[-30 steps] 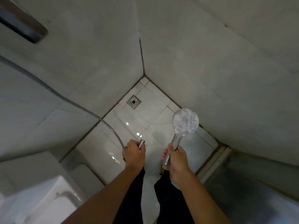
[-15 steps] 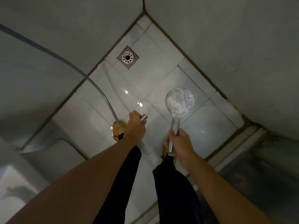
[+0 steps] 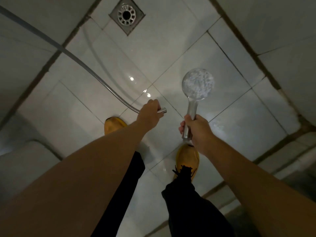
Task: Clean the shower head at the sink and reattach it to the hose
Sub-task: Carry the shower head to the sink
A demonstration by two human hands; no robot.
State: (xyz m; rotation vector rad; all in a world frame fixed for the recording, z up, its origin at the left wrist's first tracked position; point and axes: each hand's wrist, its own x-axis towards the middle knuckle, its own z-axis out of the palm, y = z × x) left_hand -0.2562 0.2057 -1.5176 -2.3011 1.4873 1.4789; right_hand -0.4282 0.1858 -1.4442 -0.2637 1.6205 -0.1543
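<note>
Chrome shower head (image 3: 197, 84), disc up and detached, is gripped by its handle in the right hand (image 3: 196, 132), apart from the hose (image 3: 95, 77) whose metal end nut (image 3: 162, 110) the left hand (image 3: 149, 113) clasps above the wet tiled floor (image 3: 171, 53), so reattachment remains undone.

White glossy floor tiles (image 3: 179, 53) with dark grout, looking wet and shiny just ahead of the hands, and a square metal drain (image 3: 126, 14) sits well ahead of the left one near the corner. Two yellow shoes: one (image 3: 113, 124) just beside the left wrist, the other (image 3: 187, 159), with black laces, right under the right hand. Black trousers (image 3: 191, 207) between the forearms.
</note>
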